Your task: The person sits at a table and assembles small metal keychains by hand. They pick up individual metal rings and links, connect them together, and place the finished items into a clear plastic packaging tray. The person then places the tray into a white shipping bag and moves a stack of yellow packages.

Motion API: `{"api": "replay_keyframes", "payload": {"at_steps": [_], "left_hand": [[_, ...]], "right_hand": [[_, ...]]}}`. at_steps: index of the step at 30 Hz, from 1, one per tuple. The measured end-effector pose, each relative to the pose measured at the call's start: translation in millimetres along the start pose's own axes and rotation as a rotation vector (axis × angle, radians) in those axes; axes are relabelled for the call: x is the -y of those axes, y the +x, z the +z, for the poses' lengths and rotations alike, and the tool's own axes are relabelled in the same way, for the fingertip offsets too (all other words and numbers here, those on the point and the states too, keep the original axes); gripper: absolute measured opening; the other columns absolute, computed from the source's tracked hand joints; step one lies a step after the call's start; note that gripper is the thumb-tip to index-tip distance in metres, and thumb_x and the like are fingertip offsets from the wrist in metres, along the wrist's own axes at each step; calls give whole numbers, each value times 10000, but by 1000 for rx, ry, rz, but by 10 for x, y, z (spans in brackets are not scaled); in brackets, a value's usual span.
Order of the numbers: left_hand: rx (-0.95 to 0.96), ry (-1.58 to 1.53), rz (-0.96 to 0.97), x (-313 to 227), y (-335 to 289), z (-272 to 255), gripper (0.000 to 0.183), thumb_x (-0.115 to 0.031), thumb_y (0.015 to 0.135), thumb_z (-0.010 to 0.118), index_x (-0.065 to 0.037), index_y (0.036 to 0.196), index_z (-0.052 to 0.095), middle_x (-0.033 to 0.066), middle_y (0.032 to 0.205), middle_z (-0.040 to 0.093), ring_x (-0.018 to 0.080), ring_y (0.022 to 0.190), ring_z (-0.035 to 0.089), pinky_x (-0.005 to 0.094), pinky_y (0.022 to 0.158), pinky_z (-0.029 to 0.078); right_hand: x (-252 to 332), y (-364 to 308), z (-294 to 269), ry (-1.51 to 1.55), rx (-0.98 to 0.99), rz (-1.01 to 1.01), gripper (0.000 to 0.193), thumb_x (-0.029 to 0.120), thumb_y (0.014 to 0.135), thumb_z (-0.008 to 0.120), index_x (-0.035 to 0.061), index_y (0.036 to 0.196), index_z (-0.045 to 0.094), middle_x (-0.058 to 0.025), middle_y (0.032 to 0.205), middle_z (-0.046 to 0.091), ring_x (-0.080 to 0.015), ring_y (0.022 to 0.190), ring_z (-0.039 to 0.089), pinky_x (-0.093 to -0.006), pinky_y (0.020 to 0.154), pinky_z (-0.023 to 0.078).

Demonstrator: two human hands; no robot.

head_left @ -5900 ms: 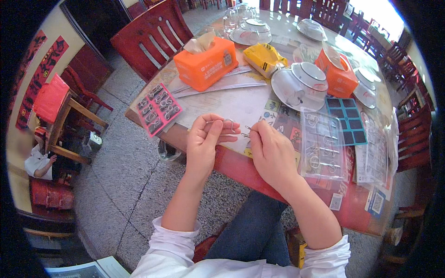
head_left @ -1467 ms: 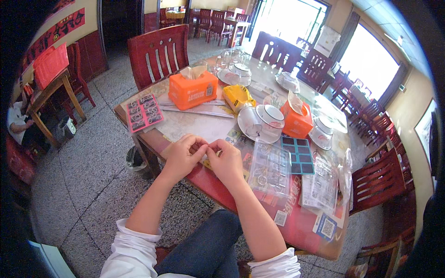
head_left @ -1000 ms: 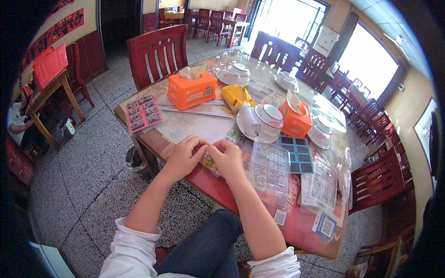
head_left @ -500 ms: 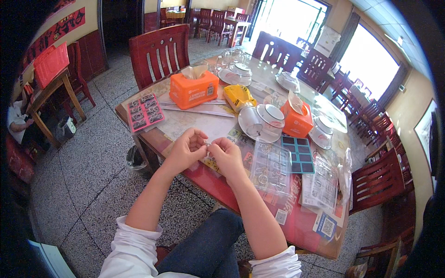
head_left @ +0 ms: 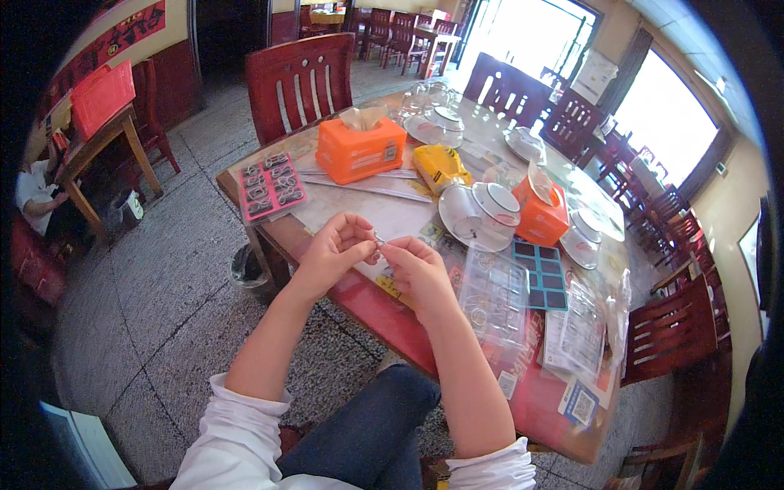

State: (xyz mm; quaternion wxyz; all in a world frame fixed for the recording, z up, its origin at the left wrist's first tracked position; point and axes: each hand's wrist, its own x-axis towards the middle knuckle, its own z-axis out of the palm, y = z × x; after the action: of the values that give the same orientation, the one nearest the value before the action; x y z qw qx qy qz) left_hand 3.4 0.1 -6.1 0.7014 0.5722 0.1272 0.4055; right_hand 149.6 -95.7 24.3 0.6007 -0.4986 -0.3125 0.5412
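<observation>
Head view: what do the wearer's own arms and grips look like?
White sleeves, left and right, bunched in loose folds. Below them the left forearm and right forearm are uncovered. Left grip and right grip: human hands, five-fingered build, ungloved. Nothing visible worn on either wrist.

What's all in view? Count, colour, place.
Table: one, red near edge, centre
Metal piece: count unclear, silvery, centre
Pink tray: one, pink, left, holding silvery loops
Tissue boxes: two, orange, left and right
Packet: one, yellow, between tissue boxes
Upturned bowls: at least four, white, far and right side
Teal tray: one, teal, right
Packaging: at least two, clear, right
Chairs: many, dark red, around and beyond table
Bins: two, colour unclear, left floor
Other person: one, white top, left
Sleeves: two, white, bottom
Left grip: one, bare, pinching metal piece
Right grip: one, bare, pinching metal piece
</observation>
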Motion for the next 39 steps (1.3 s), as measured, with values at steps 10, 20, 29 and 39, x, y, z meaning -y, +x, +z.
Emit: {"api": "replay_keyframes", "payload": {"at_steps": [10, 20, 29, 39], "left_hand": [[11, -39, 0, 0, -3, -41, 231, -36, 870, 625, -16, 1082, 535, 61, 1000, 597, 151, 900, 612, 325, 788, 544], [5, 26, -15, -23, -3, -37, 227, -78, 902, 604, 0, 1113, 580, 94, 1013, 635, 156, 857, 632, 304, 787, 537], [52, 41, -16, -24, -16, -42, 447, 62, 778, 692, 0, 1191, 534, 84, 1115, 592, 164, 969, 609, 311, 862, 533], [36, 86, -3, -43, -27, -12, 440, 21, 803, 691, -9, 1213, 533, 69, 1087, 595, 148, 977, 610, 293, 865, 526]], "right_hand": [[-16, 2, 14, 9, -20, -18, 109, 191, 854, 661, 94, 900, 637, 79, 694, 517, -1, 521, 386, -181, 439, 266], [-28, 11, 9, 5, -55, -43, 108, 198, 863, 654, 96, 896, 641, 80, 654, 504, -6, 502, 374, -185, 440, 252], [-29, 10, 46, 26, -101, -48, 136, 213, 872, 652, 86, 917, 646, 76, 676, 525, -5, 528, 388, -182, 444, 253], [-18, -9, 40, -63, -122, -47, 154, 208, 854, 679, 60, 896, 679, 56, 722, 577, -14, 592, 443, -180, 501, 316]]}}
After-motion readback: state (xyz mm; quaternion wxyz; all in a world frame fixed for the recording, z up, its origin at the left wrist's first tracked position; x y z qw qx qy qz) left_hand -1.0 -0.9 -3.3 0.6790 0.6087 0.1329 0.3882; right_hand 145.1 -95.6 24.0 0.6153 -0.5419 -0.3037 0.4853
